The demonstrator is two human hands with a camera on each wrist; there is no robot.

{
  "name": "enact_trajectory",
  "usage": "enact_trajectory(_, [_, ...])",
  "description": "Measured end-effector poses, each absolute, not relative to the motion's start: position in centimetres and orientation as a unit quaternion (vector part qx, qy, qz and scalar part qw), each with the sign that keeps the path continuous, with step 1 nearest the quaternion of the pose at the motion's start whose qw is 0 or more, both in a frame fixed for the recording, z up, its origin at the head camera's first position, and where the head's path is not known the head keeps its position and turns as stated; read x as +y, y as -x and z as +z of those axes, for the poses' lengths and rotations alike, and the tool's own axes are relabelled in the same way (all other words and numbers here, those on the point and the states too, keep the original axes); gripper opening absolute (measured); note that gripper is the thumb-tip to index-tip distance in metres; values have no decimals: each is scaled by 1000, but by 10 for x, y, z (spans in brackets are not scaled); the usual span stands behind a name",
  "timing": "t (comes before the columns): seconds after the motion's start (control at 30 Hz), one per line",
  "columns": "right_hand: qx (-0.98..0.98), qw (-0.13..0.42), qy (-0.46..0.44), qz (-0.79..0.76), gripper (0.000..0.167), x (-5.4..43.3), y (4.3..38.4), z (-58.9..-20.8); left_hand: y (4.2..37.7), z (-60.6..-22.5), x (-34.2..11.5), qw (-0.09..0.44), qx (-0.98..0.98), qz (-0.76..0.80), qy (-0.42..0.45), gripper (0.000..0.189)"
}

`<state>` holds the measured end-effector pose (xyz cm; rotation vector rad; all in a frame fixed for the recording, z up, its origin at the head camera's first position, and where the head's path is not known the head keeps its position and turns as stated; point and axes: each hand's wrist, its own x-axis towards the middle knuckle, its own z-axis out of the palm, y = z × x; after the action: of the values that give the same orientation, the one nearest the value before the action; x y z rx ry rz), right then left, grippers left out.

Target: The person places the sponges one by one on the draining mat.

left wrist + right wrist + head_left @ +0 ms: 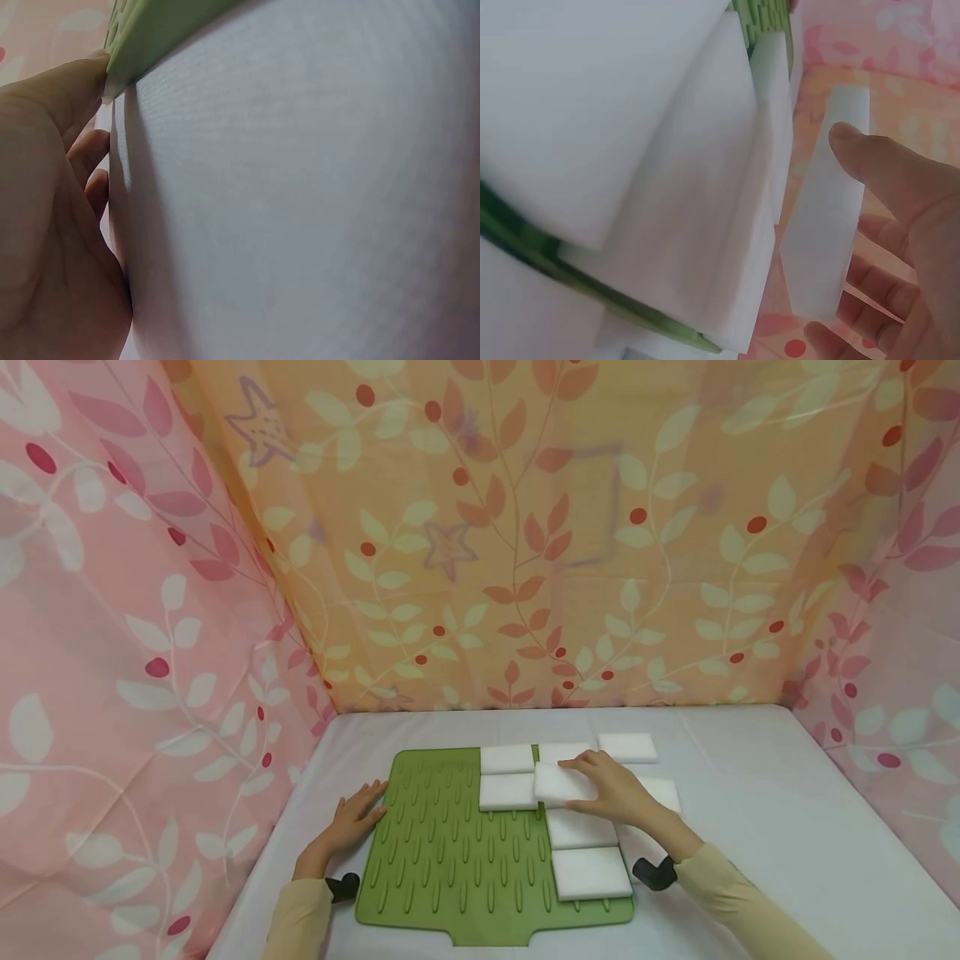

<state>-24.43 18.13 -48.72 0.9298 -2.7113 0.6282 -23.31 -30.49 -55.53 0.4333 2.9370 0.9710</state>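
My right hand (618, 789) pinches a white sponge block (558, 783) between thumb and fingers. The block is tilted in the right wrist view and apart from the other blocks there. Below it lies a green mat (442, 860) with raised oval bumps. White sponge blocks lie flat on the mat's right part, among them one at the front (592, 874) and two at the back left (507, 792). At the mat's left edge rests my left hand (356, 818), fingers extended. Its thumb (75, 82) touches the mat's edge in the left wrist view.
Two more white blocks lie right of the mat, one at the back (627, 748) and one partly behind my right hand (660, 793). A white cloth (787, 843) covers the table. Patterned curtains (480, 543) stand behind and at both sides.
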Motion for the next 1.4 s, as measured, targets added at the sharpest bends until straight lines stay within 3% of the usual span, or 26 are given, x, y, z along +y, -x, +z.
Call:
enact_trajectory(0.57, [-904, 101, -355, 215, 63, 150, 239, -491, 234, -557, -307, 0, 941, 308, -140, 53])
enact_trajectory(1.4, [-899, 56, -385, 202, 65, 107, 226, -497, 233, -557, -307, -2, 939, 313, -144, 53])
